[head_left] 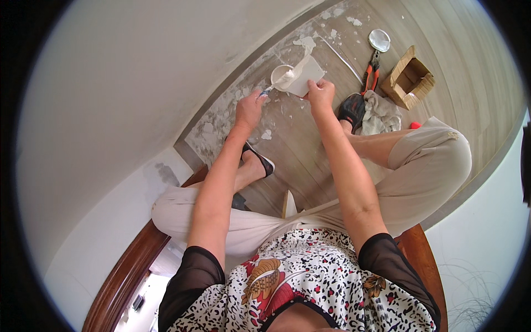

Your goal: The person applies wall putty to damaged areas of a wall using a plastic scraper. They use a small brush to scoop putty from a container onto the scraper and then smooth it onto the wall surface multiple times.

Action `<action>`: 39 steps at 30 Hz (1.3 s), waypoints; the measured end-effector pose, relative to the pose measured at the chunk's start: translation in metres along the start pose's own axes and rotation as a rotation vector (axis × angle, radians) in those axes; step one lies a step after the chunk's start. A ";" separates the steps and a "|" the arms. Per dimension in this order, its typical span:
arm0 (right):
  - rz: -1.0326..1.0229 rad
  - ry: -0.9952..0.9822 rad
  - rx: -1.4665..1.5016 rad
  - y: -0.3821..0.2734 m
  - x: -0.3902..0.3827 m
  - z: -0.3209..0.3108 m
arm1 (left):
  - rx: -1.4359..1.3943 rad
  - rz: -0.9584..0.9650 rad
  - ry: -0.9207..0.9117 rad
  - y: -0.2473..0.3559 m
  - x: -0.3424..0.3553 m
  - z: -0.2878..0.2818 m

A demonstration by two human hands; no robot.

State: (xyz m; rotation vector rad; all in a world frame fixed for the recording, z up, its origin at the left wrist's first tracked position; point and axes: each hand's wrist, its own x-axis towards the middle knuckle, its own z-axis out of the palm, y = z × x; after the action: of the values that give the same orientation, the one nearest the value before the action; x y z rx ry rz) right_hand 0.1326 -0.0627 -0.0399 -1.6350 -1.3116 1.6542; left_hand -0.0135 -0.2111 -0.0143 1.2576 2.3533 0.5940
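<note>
Both my hands are out in front of me, low over a dusty wood-look floor. My left hand (249,110) is closed around the blue handle of a small scraper (267,89), whose tip reaches into white paste. That paste lies at a round white container (280,72), partly covered by a flat pale rectangular plate (310,76). Pinched in my right hand (321,94) is the plate's near edge. A strip of off-white paste (301,65) runs along the plate's left side. Whether the container stands on the floor or is lifted, I cannot tell.
White flakes (207,127) are scattered along the wall (166,72). Right of my hands lie orange-handled pliers (371,72), a round white-filled lid or dish (379,40), an open cardboard box (410,80) and a crumpled rag (381,113). A thin white strip (341,58) lies beyond.
</note>
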 end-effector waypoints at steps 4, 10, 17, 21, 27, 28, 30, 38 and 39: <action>0.301 -0.097 0.408 -0.017 -0.007 0.000 | 0.365 0.147 0.078 0.012 -0.006 -0.011; 0.451 -0.163 0.576 -0.019 0.001 -0.001 | 0.492 0.264 0.256 0.017 -0.005 -0.016; 0.533 -0.086 0.636 -0.015 0.006 -0.004 | 0.568 0.251 0.272 0.015 -0.009 -0.013; 0.456 -0.040 0.557 -0.016 0.008 -0.002 | 0.563 0.194 0.248 0.010 -0.014 -0.006; 0.218 0.066 0.675 -0.014 0.014 -0.003 | 0.494 0.133 0.231 0.005 -0.020 0.003; 0.220 0.062 0.679 -0.020 0.012 0.001 | 0.500 0.132 0.231 0.001 -0.023 0.004; 0.177 -0.080 0.813 -0.032 0.014 0.004 | 0.450 0.002 0.108 0.005 -0.023 0.007; -0.026 -0.072 0.728 -0.110 -0.010 0.071 | 0.178 -0.287 -0.035 0.041 0.015 0.018; -0.092 0.008 0.512 -0.112 -0.008 0.078 | 0.116 -0.333 -0.072 0.044 0.019 0.018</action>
State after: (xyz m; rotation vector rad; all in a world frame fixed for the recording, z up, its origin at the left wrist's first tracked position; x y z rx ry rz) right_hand 0.0286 -0.0438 0.0470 -1.2534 -0.8455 1.7406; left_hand 0.0162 -0.1701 -0.0086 0.8842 2.4900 0.3038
